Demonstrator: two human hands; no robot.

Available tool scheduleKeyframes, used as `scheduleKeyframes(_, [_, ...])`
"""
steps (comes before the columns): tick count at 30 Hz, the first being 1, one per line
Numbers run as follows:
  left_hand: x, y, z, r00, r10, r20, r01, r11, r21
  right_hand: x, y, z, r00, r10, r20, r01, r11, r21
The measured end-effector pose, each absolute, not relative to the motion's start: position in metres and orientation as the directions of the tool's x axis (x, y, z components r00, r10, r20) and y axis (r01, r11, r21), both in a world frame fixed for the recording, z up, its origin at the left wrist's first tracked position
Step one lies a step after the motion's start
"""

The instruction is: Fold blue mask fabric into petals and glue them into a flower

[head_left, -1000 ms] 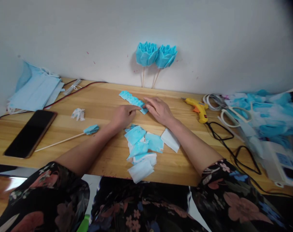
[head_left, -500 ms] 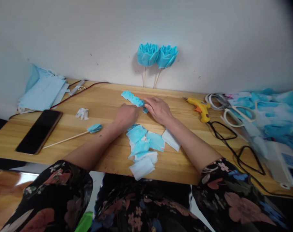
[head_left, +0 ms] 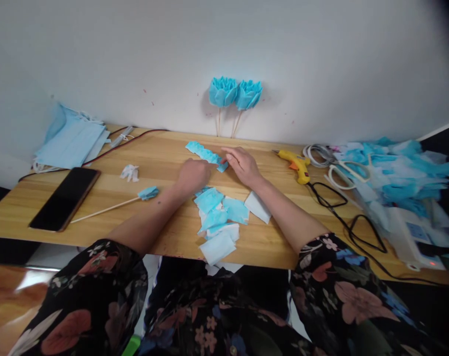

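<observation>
A pleated strip of blue fabric (head_left: 204, 152) lies on the wooden table, running from upper left toward my hands. My left hand (head_left: 195, 175) is just below the strip, its fingers curled under and mostly hidden. At the strip's right end is my right hand (head_left: 241, 165), fingers apart, the fingertips over or beside the fabric. Cut blue and white pieces (head_left: 213, 212) lie in a loose pile below my hands. To the left rests a thin stick with a small blue roll (head_left: 148, 193) on its tip.
Two blue fabric flowers (head_left: 223, 92) on sticks lean against the wall. A phone (head_left: 65, 199) and stacked masks (head_left: 72, 141) are at the left. Right are a yellow glue gun (head_left: 300, 166) with its cable, scissors (head_left: 345, 175), blue scraps (head_left: 402, 173) and a white power strip (head_left: 413, 237).
The view has shifted slightly. My right hand's fingers have lifted and spread away from the strip's right end, and my left hand has drawn back a little to the left.
</observation>
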State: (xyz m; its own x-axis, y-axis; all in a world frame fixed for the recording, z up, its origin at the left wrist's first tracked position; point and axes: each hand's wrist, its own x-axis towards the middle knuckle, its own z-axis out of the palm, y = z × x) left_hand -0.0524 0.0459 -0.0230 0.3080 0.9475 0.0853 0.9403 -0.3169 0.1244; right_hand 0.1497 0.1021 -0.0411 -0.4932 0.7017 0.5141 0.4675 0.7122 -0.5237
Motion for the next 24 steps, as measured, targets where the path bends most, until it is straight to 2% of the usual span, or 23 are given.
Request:
scheduleKeyframes(9, [-0.055, 0.044, -0.018, 0.241, 0.968, 0.073, 0.943, -0.251, 0.220, 0.146, 0.101, -0.037, -0.612, 0.695, 0.378, 0.586, 0.719, -0.373])
scheduleKeyframes(14, [-0.053, 0.044, -0.017, 0.221, 0.973, 0.067, 0.951, -0.230, 0.205, 0.137, 0.098, -0.033, -0.628, 0.701, 0.337, 0.628, 0.713, -0.312])
scheduleKeyframes(16, [-0.053, 0.044, -0.018, 0.217, 0.974, 0.068, 0.953, -0.226, 0.203, 0.136, 0.098, -0.034, -0.618, 0.704, 0.350, 0.615, 0.710, -0.344])
scheduleKeyframes(21, [-0.052, 0.044, -0.017, 0.197, 0.978, 0.065, 0.949, -0.207, 0.236, 0.149, 0.103, -0.038, -0.361, 0.795, 0.488, 0.490, 0.607, -0.626])
scheduleKeyframes(24, [-0.052, 0.043, -0.016, 0.205, 0.977, 0.059, 0.947, -0.213, 0.242, 0.155, 0.106, -0.040, -0.322, 0.796, 0.513, 0.458, 0.605, -0.651])
